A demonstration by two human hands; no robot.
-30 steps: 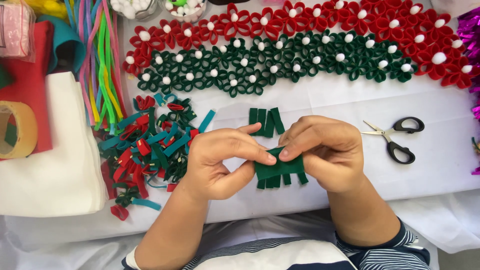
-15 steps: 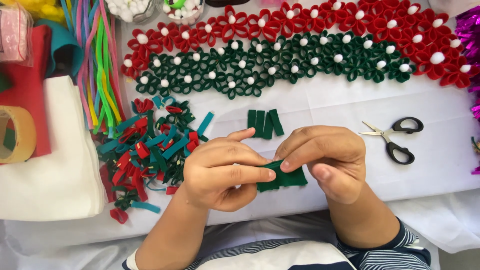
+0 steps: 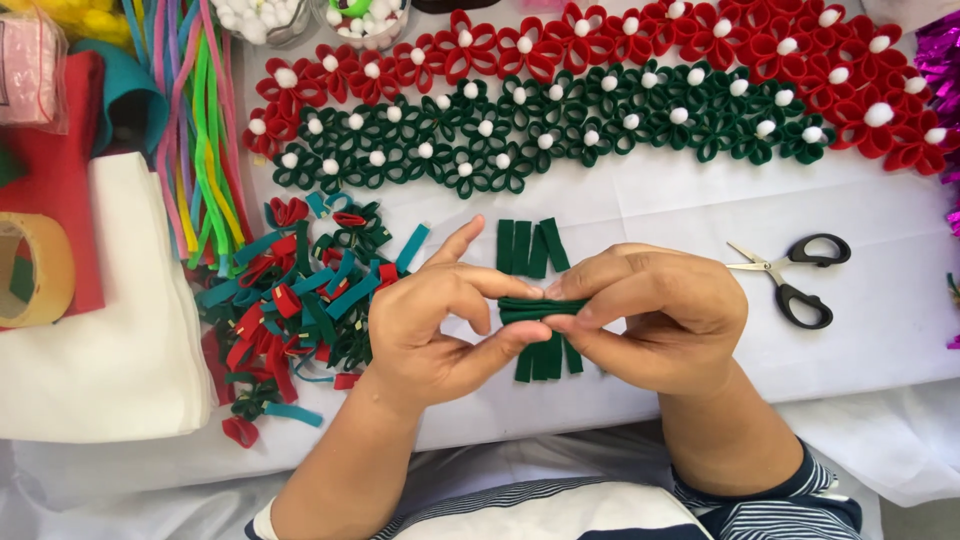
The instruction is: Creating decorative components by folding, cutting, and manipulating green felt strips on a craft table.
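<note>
Both hands low over a white-covered table, close together at mid-frame. Left hand with thumb and forefinger closed on one end of a folded dark green felt strip; right hand pinching the other end, fingers curled tight over it. Strip soft, matte, doubled flat into a narrow band, held just above the table between the two hands. Below it, more dark green strip ends hanging or lying, partly covered by the right palm; hard to tell whether joined to the held piece.

Just behind the hands, four short green felt strips lying side by side, straight-cut and flat. To the right, small scissors with black loop handles, blades apart, well clear of the hands. To the left, a loose heap of looped felt pieces in red, green and teal. Farther back, rows of red felt flowers and green felt flowers, each with a white pompom centre; top rows cut off by the frame edge. Fuzzy pipe cleaners in bright colours at far left, beside a roll of tape and white felt sheets, partly out of view. Striped sleeve edges along the bottom.
</note>
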